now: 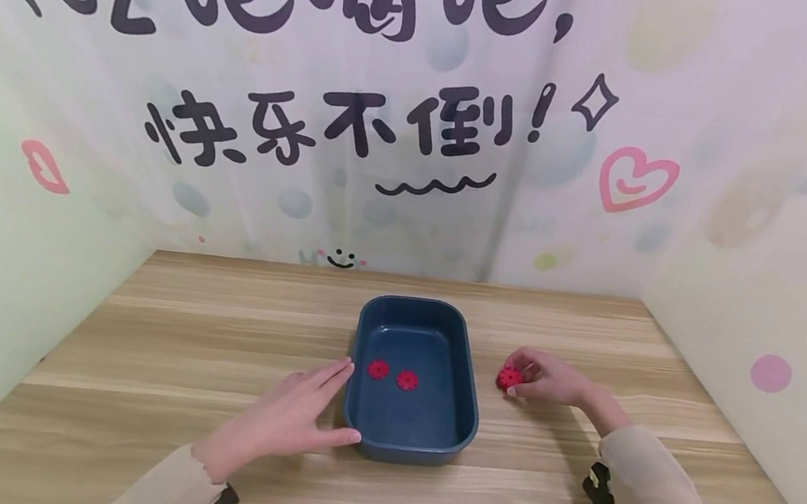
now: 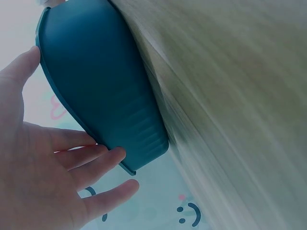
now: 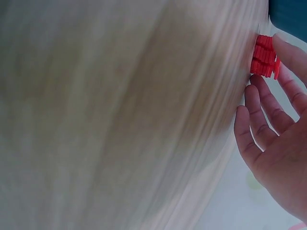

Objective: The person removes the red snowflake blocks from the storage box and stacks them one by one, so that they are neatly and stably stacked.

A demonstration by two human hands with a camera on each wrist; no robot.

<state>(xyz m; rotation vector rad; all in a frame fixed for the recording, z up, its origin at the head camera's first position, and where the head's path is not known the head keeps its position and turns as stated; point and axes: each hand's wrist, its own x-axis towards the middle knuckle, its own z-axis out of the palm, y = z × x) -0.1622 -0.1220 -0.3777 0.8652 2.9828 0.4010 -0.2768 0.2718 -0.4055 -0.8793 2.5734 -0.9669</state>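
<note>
A dark blue rectangular tub (image 1: 420, 422) stands on the table with two flat red notched discs (image 1: 406, 380) lying on its floor. My left hand (image 1: 293, 415) rests against the tub's left side, its fingers extended and thumb at the near corner; in the left wrist view, thumb and fingertips touch the rim (image 2: 64, 106). To the right of the tub, my right hand (image 1: 556, 380) is at a small stack of red notched discs (image 3: 263, 56) on the table. Thumb and index finger pinch the top disc (image 3: 277, 68), which sits slightly askew from those below. The other fingers curve loosely beside the stack.
The wood-grain table (image 1: 213, 321) is bounded by a printed back curtain (image 1: 406, 227) and pale side walls (image 1: 764, 271). Black straps (image 1: 599, 486) are on both sleeved wrists.
</note>
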